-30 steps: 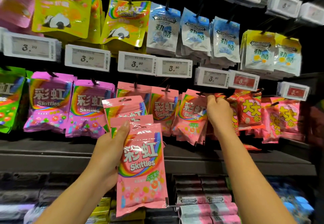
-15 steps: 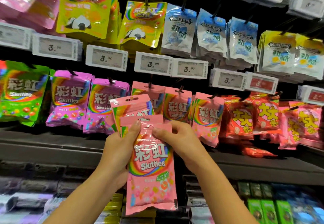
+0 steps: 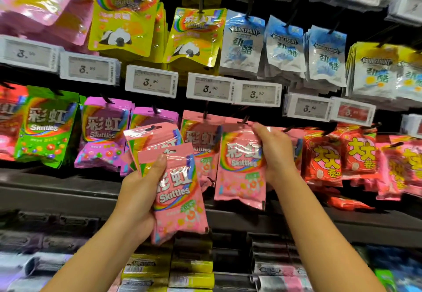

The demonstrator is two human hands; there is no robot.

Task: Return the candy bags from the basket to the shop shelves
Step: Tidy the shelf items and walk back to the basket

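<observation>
Lifting one pink Skittles bag (image 3: 239,168) toward a peg (image 3: 245,119) in the middle row of the shelves (image 3: 68,191), right hand (image 3: 275,152) curled round the bag's right edge, thumb across the upper front. Gripping two more pink bags (image 3: 175,186) lower and to the left, left hand (image 3: 139,191) wrapped behind them with the thumb pressed on the front one; second bag fanned out above and behind. Hanging just behind: matching pink bags (image 3: 198,141) on the neighbouring peg, purple bags (image 3: 102,131) further left, red packs (image 3: 324,154) toward the right edge of the shelf.

Likely light, soft and crinkly, glossy film that could slip under a loose pinch; sweets inside shifting the weight to the bottom. Best held near the flat top seal beside the punched hang hole (image 3: 149,128), keeping that hole clear for the peg tip. Basket not in view.
</observation>
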